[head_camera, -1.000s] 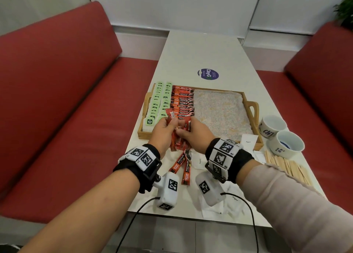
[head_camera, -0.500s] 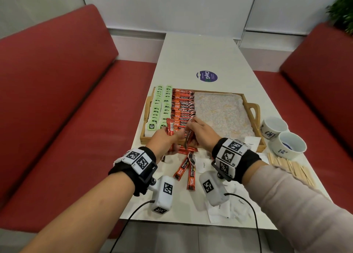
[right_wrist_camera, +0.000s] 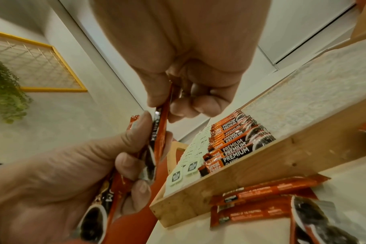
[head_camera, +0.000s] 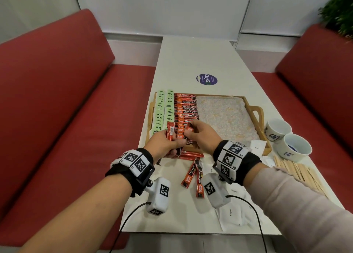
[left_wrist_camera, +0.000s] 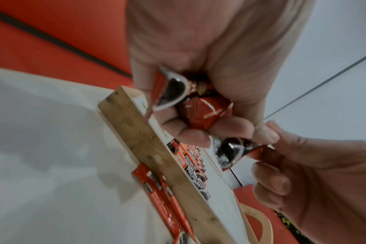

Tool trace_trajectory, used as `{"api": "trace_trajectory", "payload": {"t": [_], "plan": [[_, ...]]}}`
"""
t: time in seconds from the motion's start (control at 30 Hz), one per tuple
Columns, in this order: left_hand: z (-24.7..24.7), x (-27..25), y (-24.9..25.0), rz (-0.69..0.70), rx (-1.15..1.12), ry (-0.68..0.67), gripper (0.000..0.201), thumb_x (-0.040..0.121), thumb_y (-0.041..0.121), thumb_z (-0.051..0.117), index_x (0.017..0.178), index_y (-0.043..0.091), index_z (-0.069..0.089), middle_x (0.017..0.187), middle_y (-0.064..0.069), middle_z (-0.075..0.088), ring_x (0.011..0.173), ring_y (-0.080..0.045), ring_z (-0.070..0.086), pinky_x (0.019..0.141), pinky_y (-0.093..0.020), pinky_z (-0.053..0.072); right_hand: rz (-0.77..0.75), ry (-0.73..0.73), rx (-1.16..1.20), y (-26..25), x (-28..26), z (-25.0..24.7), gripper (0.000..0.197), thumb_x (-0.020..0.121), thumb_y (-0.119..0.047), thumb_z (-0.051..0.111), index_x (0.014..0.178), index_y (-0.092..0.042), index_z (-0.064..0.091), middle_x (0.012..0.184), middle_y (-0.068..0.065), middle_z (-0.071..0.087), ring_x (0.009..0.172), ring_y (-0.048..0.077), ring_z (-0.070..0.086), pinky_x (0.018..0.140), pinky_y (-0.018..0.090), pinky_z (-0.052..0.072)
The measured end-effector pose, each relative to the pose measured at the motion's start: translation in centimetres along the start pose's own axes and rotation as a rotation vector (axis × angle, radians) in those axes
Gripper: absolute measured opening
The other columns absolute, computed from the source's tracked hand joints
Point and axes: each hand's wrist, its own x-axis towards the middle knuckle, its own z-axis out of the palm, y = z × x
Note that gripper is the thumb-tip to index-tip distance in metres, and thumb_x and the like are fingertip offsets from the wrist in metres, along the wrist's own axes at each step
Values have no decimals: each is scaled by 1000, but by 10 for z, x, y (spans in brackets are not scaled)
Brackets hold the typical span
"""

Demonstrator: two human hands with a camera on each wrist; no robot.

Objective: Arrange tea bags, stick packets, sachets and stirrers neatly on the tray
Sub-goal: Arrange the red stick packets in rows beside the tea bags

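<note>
Stick packets [head_camera: 172, 136], a red bunch, sit gripped in the left hand [head_camera: 162, 145] over the wooden tray's [head_camera: 258, 117] near edge. Right hand [head_camera: 200, 136] pinches one packet from it, likely bound for the red row [head_camera: 186, 113] beside the green tea bags [head_camera: 162, 109]. Stirrers [head_camera: 298, 171] and two cups [head_camera: 284, 138] wait outside.

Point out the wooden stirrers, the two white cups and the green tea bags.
Pale wooden stirrers [head_camera: 298, 171], head view, middle of the pile.
Two white ceramic cups [head_camera: 292, 147], head view, nearer cup's rim.
Green tea bags [head_camera: 164, 107], head view, rows' middle.

Sugar sachets [head_camera: 232, 212] partly under wrist camera
</note>
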Motion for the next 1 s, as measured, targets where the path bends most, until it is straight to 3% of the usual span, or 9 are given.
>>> {"api": "trace_trajectory", "payload": {"t": [0.07,0.13,0.2,0.27,0.37,0.57,0.7,0.83,1.0], "plan": [[-7,4,4,12,20,-12,26,84,10,71,78,16,45,56,3,53,44,-9,46,51,-22,46,-28,-9,-56,-3,4,1,21,94,-12,54,83,-29,53,72,-14,54,59,0,46,57,18,37],[-12,6,9,19,31,-51,20,84,7,69,85,14,51,61,1,53,44,-8,47,50,-21,46,-60,-14,-127,-9,7,3,13,94,-12,54,91,-24,56,74,-15,54,61,-2,46,59,17,36],[-15,7,16,37,42,-88,18,84,3,68,99,7,58,68,0,54,43,-4,49,47,-19,47,-74,15,-142,-13,10,7,9,93,-14,57,102,-17,57,80,-10,60,69,4,53,65,21,43],[-18,10,20,65,85,-79,21,85,3,67,106,3,60,73,-1,57,42,-1,50,47,-16,48,-52,87,-117,-15,14,11,22,91,-23,61,109,-14,54,85,-2,60,74,13,56,72,31,47],[-22,13,24,92,-6,-34,14,86,6,67,97,7,58,70,0,55,43,-4,44,44,-16,42,-14,147,-60,-16,15,15,25,89,-30,63,104,-15,49,79,0,55,68,15,53,69,35,47],[-26,29,38,59,-251,82,10,89,11,65,87,15,56,62,3,49,40,-4,44,45,-18,44,23,142,-83,-11,29,21,22,85,-16,68,88,-25,48,80,7,62,73,23,62,74,39,52],[-31,45,44,50,-323,79,11,88,12,67,89,16,56,57,5,51,40,-2,46,44,-16,46,-4,216,3,-17,49,13,16,88,-15,65,79,-22,54,74,5,68,61,16,62,64,31,52],[-35,70,51,56,-324,80,13,88,12,67,88,17,55,54,9,53,41,-2,47,46,-17,47,-26,184,26,-21,76,2,19,89,-8,62,75,-20,58,68,1,64,56,11,58,58,20,47],[-41,105,53,4,-356,127,16,88,16,67,101,15,58,55,7,54,42,-2,49,47,-18,48,17,240,-152,-13,128,-28,19,87,-12,65,72,-24,61,71,-5,64,66,12,58,72,31,51]]}}
